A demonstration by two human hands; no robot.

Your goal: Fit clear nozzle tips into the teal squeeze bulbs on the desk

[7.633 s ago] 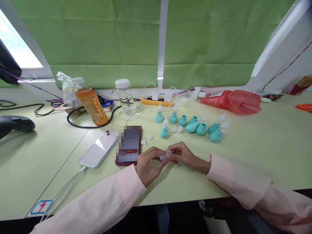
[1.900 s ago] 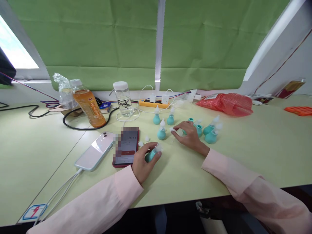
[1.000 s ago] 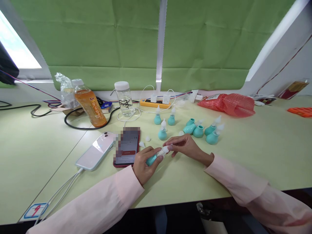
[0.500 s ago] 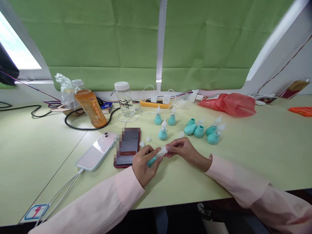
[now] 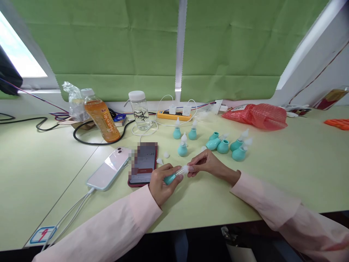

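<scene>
My left hand (image 5: 161, 183) is wrapped round a small teal rubber bulb (image 5: 170, 178) lying on its side just above the table. My right hand (image 5: 207, 164) pinches a clear white tip (image 5: 184, 169) that sits at the bulb's mouth. Both hands are closed and meet in front of me. Behind them stand several more teal bulbs (image 5: 182, 148), some with white tips fitted, others without (image 5: 223, 146). Loose white tips (image 5: 165, 155) lie near the red phone.
A red phone (image 5: 144, 165) and a white phone (image 5: 110, 169) on a cable lie to the left. An orange drink bottle (image 5: 101, 115), a clear bottle (image 5: 139, 109), a power strip (image 5: 174, 115) and a red plastic bag (image 5: 257, 115) stand along the back.
My right hand came back from the pile of bulbs with a white tip and brought it to the bulb in my left hand. Over the last half second little has moved.
</scene>
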